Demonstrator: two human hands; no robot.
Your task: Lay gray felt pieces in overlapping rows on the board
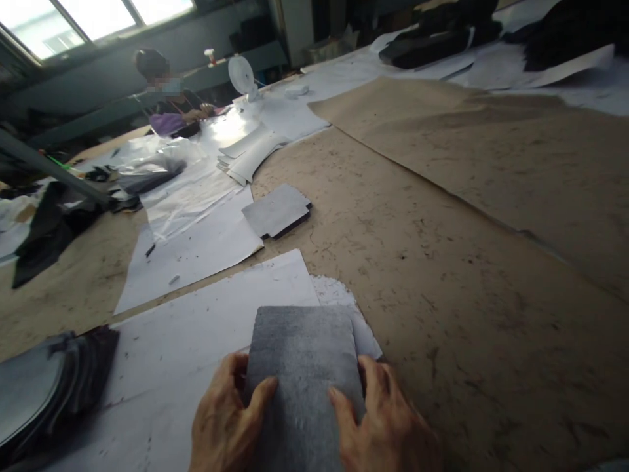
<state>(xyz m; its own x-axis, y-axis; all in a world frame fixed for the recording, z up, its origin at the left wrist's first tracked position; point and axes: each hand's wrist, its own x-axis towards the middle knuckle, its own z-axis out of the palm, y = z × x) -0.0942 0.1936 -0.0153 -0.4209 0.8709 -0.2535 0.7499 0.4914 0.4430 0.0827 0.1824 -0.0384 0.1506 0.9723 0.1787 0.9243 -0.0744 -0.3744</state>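
Note:
A grey, roughly rectangular piece of material (304,367) lies near the bottom centre, over the edge of a white sheet (196,328). My left hand (230,413) grips its left side, thumb on the top face and fingers bent round the edge. On the right side my right hand (383,419) holds it the same way, thumb on top. The lower end of the piece runs out of view. Farther off, a small stack of grey notched pieces (278,210) rests on the brown table covering.
At the lower left is a pile of dark curved pieces (83,380). White strips (250,157) and a clear plastic bag (152,160) lie farther back. A person (171,111) sits at the far left side. Brown paper (466,144) covers the right, with dark material (432,39) behind.

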